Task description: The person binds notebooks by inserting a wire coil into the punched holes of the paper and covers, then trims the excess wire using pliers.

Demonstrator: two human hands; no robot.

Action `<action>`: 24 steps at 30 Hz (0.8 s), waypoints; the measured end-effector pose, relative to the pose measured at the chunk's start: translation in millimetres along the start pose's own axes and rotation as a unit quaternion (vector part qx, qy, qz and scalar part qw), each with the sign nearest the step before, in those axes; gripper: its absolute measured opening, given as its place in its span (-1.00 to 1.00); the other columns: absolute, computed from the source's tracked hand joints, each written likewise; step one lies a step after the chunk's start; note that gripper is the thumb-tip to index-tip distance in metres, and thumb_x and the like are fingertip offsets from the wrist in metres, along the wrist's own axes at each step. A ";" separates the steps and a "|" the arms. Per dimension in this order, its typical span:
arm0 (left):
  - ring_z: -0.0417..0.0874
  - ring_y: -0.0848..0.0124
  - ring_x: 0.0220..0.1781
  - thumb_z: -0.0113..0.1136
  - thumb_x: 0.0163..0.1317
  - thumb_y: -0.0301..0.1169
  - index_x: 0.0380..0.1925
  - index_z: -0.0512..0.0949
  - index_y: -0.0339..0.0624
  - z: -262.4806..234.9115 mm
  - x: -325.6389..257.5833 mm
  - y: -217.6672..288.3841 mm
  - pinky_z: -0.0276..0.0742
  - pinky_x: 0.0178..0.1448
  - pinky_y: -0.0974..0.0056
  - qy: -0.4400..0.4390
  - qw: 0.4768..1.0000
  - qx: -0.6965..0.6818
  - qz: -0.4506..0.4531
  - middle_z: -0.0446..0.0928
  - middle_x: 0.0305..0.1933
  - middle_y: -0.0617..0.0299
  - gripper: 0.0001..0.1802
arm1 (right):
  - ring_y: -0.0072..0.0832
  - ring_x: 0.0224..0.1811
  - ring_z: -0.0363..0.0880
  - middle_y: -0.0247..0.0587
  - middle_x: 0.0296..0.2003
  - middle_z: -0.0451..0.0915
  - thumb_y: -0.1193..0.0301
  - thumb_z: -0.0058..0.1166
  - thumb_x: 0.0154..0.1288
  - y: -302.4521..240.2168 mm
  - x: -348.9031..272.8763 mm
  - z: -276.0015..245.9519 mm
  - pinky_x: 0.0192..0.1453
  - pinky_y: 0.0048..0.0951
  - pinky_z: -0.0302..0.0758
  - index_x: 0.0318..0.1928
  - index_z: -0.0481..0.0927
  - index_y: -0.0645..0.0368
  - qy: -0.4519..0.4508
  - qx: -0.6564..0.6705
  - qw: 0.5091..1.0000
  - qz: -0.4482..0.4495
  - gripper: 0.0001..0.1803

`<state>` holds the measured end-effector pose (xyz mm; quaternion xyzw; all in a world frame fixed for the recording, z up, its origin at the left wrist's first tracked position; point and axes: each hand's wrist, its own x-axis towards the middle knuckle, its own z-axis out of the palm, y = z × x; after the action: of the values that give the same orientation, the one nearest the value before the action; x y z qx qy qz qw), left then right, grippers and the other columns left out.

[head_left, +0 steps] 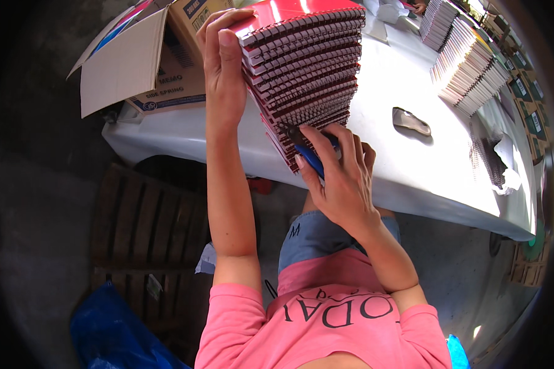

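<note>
A tall stack of spiral notebooks [311, 58] with a glossy red cover on top stands at the table's near edge, its dark wire bindings facing me. My left hand [223, 64] grips the upper left corner of this stack, thumb along the bound side and fingers bent behind. In my right hand [345, 166] is a pair of pliers [311, 157] with blue handles and a dark head. The jaws are at the bindings low in the stack; whether they pinch a wire I cannot tell.
On the white-covered table [406, 172] lies a small metallic piece [412, 121]. More notebook stacks [468, 67] stand at the far right, near dark wire coils [489, 160]. An open cardboard box [166, 74] sits left. A wooden pallet [144, 221] and blue sheeting [120, 332] lie below.
</note>
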<state>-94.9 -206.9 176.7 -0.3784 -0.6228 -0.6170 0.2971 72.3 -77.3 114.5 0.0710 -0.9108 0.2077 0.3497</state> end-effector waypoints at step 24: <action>0.55 0.49 -0.05 -0.36 0.38 0.22 0.12 0.35 -0.18 3.6 -4.9 13.9 0.48 0.03 0.41 -0.002 0.989 -0.126 -0.079 0.47 -0.01 0.17 -0.29 | -0.32 -0.04 0.43 -0.21 -0.03 0.36 0.25 0.16 0.18 8.0 -4.5 16.8 0.14 -0.13 0.20 0.13 0.50 -0.09 0.037 0.004 0.999 -0.010 -0.54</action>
<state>-80.3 -204.5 179.9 -0.3637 -0.5686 -0.7114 0.1959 63.2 -77.3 97.6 0.0740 -0.8958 0.2102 0.3846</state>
